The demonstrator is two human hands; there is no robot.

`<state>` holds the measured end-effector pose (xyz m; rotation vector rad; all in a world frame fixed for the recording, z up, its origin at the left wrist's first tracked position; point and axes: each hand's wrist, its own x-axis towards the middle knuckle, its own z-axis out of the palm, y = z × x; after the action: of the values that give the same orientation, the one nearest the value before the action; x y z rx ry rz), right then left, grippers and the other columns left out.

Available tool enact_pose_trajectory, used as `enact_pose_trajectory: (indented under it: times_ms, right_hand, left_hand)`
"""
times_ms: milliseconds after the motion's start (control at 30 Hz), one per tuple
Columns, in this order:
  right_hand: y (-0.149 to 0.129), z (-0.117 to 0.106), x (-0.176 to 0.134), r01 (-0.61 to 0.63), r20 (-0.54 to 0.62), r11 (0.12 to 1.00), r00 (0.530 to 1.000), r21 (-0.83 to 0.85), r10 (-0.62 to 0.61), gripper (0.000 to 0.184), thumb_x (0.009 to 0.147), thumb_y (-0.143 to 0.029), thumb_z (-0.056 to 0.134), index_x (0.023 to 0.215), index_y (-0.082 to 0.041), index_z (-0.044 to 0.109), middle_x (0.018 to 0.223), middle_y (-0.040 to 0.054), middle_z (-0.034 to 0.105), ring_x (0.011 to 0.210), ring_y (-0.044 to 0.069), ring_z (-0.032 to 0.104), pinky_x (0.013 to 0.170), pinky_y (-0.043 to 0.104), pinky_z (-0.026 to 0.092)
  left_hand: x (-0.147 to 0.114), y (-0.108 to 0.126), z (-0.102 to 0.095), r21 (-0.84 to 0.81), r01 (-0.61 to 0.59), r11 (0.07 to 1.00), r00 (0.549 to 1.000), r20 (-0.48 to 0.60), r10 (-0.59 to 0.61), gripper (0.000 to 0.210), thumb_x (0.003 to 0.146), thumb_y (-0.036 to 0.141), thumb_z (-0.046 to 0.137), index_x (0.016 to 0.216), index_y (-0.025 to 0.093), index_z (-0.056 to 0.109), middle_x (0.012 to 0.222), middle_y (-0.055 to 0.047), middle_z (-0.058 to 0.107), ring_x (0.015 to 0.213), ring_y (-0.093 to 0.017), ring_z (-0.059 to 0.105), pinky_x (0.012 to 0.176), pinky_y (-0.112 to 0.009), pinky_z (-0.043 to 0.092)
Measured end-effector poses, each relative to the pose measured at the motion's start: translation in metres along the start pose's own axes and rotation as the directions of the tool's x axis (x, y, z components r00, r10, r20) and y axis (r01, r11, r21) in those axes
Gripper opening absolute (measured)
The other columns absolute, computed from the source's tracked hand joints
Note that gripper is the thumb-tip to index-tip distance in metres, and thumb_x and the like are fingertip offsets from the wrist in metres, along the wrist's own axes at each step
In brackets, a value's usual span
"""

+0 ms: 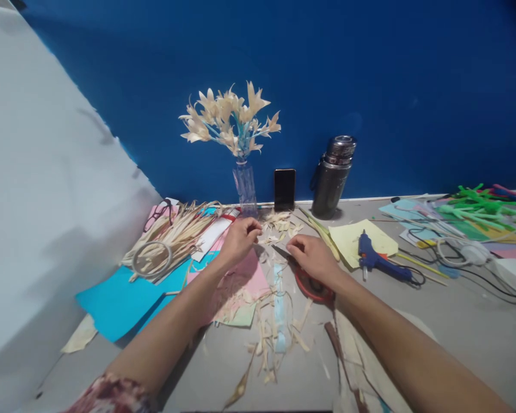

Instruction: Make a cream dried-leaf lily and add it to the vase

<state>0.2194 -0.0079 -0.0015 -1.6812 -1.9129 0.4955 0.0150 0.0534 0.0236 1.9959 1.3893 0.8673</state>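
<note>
My left hand [242,240] is closed above the middle of the table, thumb and fingertips together; anything between them is too small to make out. To its right, my right hand [313,254] is also closed, its fingers curled toward the left hand, and I cannot make out anything in them. A pair of scissors [310,285] with red handles lies under the right hand, blades pointing up and left. Dried husk scraps [279,222] are scattered beyond the hands, and cut husk strips [264,344] lie nearer me beside a light blue paper strip [278,304].
Pale husk flowers [230,112] stand in a clear bottle [245,186] by the blue wall. A phone [284,189] and thermos [333,180] are alongside. A blue glue gun [380,261], cables and green pipe cleaners [477,206] lie right; a husk bundle [178,235] and blue paper [120,298] left.
</note>
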Motion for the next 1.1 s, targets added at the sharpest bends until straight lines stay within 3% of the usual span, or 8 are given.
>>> enact_pose_trajectory:
  times_ms: [200,300,400,467,667,767,933,1100]
  right_hand:
    - [0.003,0.009,0.0,-0.037,0.035,0.885,0.999,0.464,0.024,0.017,0.087,-0.03,0.061,0.08,-0.017,0.069,0.075,0.0019,0.071,0.067,0.015,0.061,0.062,0.024,0.045]
    - [0.003,0.006,0.0,-0.219,0.194,0.627,0.975,0.748,0.109,0.028,0.087,-0.043,0.063,0.085,-0.016,0.07,0.086,0.0065,0.073,0.062,0.013,0.058,0.051,0.021,0.042]
    - [0.003,0.001,-0.001,-0.401,0.42,0.307,0.908,0.863,0.004,0.035,0.084,-0.049,0.07,0.091,-0.014,0.07,0.09,0.0099,0.072,0.064,0.012,0.057,0.048,0.019,0.042]
    - [0.003,-0.002,-0.002,-0.445,0.47,0.216,0.879,0.869,-0.078,0.033,0.081,-0.045,0.075,0.089,-0.014,0.07,0.087,0.0083,0.071,0.064,0.011,0.057,0.049,0.018,0.042]
    - [0.001,-0.009,-0.005,-0.402,0.424,0.193,0.901,0.895,-0.09,0.025,0.076,-0.035,0.081,0.082,-0.016,0.066,0.081,0.0019,0.067,0.061,0.008,0.054,0.048,0.015,0.041]
    - [0.002,-0.011,-0.004,-0.386,0.402,0.216,0.915,0.897,-0.033,0.023,0.075,-0.032,0.08,0.078,-0.017,0.063,0.078,0.0004,0.066,0.058,0.007,0.052,0.047,0.015,0.038]
    - [0.006,-0.011,0.001,-0.368,0.366,0.223,0.929,0.903,0.052,0.021,0.073,-0.026,0.08,0.074,-0.016,0.062,0.072,-0.0003,0.065,0.054,0.005,0.048,0.044,0.014,0.036]
    - [0.01,-0.006,0.002,-0.375,0.366,0.299,0.926,0.877,0.09,0.026,0.069,-0.029,0.084,0.071,-0.016,0.063,0.068,-0.0001,0.064,0.052,0.005,0.046,0.042,0.014,0.034]
  left_hand:
    - [-0.004,0.003,0.01,-0.059,-0.102,0.993,0.994,0.028,0.104,0.008,0.081,0.017,0.056,0.077,0.018,0.062,0.07,0.0,0.063,0.066,-0.015,0.058,0.066,-0.027,0.043]
    - [-0.01,0.013,0.01,-0.105,-0.171,0.98,0.977,0.108,0.182,0.009,0.082,0.017,0.055,0.076,0.018,0.063,0.071,0.0,0.063,0.07,-0.015,0.057,0.069,-0.028,0.043]
    - [-0.018,0.028,0.007,-0.149,-0.235,0.961,0.954,0.156,0.257,0.012,0.081,0.013,0.053,0.079,0.017,0.064,0.075,0.0,0.065,0.075,-0.015,0.058,0.072,-0.027,0.044]
    - [-0.022,0.037,0.007,-0.176,-0.244,0.954,0.948,0.165,0.273,0.014,0.081,0.011,0.053,0.081,0.017,0.065,0.076,0.0,0.065,0.074,-0.014,0.059,0.071,-0.027,0.044]
    - [-0.027,0.051,-0.001,-0.194,-0.311,0.93,0.936,0.104,0.335,0.011,0.082,0.011,0.057,0.086,0.015,0.066,0.082,-0.002,0.068,0.077,-0.012,0.061,0.07,-0.025,0.047]
    - [-0.032,0.053,-0.032,-0.157,-0.296,0.942,0.955,-0.036,0.294,0.017,0.083,0.017,0.063,0.099,0.017,0.067,0.088,-0.002,0.07,0.075,-0.012,0.062,0.066,-0.025,0.048]
    - [-0.061,0.048,-0.098,-0.245,-0.183,0.952,0.948,-0.3,0.105,0.004,0.085,0.021,0.066,0.083,0.018,0.068,0.067,0.0,0.065,0.056,-0.01,0.058,0.055,-0.025,0.049]
    - [-0.087,0.024,-0.109,-0.279,-0.071,0.958,0.953,-0.303,-0.018,0.005,0.079,0.022,0.069,0.075,0.019,0.069,0.063,-0.001,0.065,0.055,-0.012,0.06,0.049,-0.025,0.046]
